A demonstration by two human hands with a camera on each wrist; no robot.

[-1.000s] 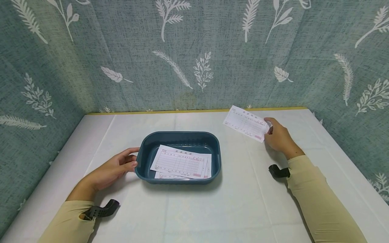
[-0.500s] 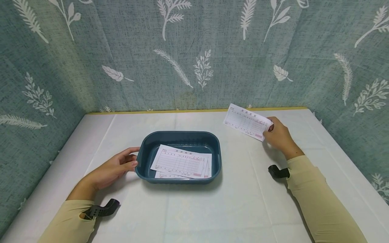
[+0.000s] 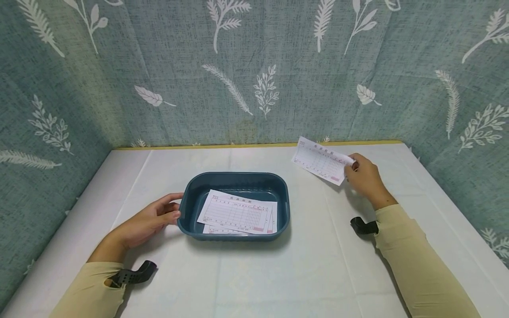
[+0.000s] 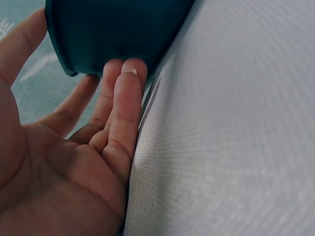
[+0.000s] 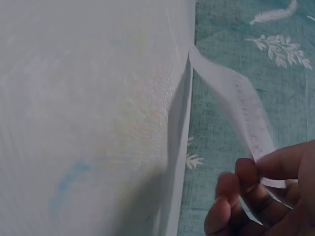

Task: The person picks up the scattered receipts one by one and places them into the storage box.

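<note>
A printed receipt slip [image 3: 321, 160] is pinched between thumb and fingers of my right hand [image 3: 366, 179] at the back right of the table. The slip bows in the right wrist view, where the pinching fingers [image 5: 280, 160] hold one end and its far end reaches the white surface. My left hand [image 3: 147, 218] rests against the left end of a dark blue plastic basin [image 3: 234, 237]. Close up, its loosely extended fingers [image 4: 125, 108] touch the basin's outer wall [image 4: 113, 34]. Inside the basin lie overlapping receipt slips [image 3: 236, 214], the top one set at a slant.
A white cloth [image 3: 254, 274] covers the table, with a yellow strip [image 3: 179, 146] along its back edge. Leaf-patterned green fabric [image 3: 246, 88] stands behind and at both sides. Each wrist carries a black camera mount [image 3: 137, 273].
The slip in the right hand has shifted slightly left and bows more, its near edge now raised with a shadow below. Left hand and basin stay put.
</note>
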